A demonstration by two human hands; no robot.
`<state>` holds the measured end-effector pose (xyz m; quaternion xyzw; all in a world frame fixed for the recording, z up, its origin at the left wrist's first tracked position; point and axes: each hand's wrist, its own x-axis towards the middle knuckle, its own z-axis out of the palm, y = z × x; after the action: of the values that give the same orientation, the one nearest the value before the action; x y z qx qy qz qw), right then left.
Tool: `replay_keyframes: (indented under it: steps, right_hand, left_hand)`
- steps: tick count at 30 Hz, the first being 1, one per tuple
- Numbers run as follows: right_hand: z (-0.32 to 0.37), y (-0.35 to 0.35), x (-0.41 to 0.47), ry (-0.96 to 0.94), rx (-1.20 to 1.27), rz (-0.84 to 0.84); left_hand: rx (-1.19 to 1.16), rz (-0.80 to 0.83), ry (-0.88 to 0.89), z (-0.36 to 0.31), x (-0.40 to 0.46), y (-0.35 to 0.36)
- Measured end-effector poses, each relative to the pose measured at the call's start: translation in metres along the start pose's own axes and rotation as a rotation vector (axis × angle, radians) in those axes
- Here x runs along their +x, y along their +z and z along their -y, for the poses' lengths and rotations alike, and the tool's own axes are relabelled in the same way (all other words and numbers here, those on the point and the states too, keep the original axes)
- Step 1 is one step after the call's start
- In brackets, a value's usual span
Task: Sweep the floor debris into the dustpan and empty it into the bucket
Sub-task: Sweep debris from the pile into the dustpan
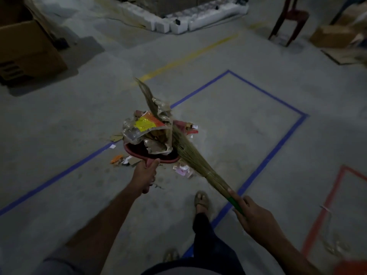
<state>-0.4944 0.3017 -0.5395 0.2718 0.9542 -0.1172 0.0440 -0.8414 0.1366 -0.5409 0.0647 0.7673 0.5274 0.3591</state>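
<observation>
Right hand [253, 213] — nearest the person, fingers wrapped round the green grip of the grass broom [190, 155].

Left hand [145, 175] — clenched on the handle of the red dustpan [139, 150], which appears to be held level just above the floor; whether its lip touches the concrete cannot be told.

Broom — long axis runs from the right hand up and leftward, away from the person; the bristle tips point to the far left, lying across the load as if pinning it.

Debris [147, 130] — crumpled plastic wrappers and brown paper heaped in the pan and overhanging its front. Loose scraps [181, 170] lie on the floor beneath and beside the pan, inside the blue tape outline [264, 92].

Step judged — gathering nearly done, pan full. Next move calls for keeping the pan level and the broom pressed on the heap while carrying; the bucket is not in view.

Farther off — cardboard box [25, 48], red chair [289, 18].
</observation>
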Motion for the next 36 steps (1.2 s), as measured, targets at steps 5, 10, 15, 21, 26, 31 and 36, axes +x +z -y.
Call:
replay_keyframes:
  steps: [5,10,15,21,26,31,36]
  right_hand:
    - [0.016,0.004,-0.097,0.088,0.038,-0.040]
    - [0.001,0.008,-0.184,0.229,0.053,-0.046]
    - [-0.034,0.005,-0.270,0.300,0.077,-0.115]
    - [-0.089,0.008,-0.392,0.488,0.163,-0.159]
    - [-0.135,0.018,-0.502,0.660,0.199,-0.205]
    - [-0.166,0.023,-0.586,0.857,0.240,-0.169]
    - [-0.197,0.029,-0.639,0.987,0.258,-0.201]
  left_hand:
    - [0.044,0.115,0.047,0.016,-0.050,0.018]
    - [0.074,0.256,0.089,0.029,-0.093,0.067]
    - [0.164,0.378,0.116,0.033,-0.145,0.141]
    - [0.236,0.503,0.155,0.048,-0.224,0.260]
    - [0.349,0.660,0.198,0.065,-0.299,0.368]
    - [0.382,0.782,0.200,0.085,-0.353,0.470]
    - [0.466,0.895,0.183,0.106,-0.395,0.566]
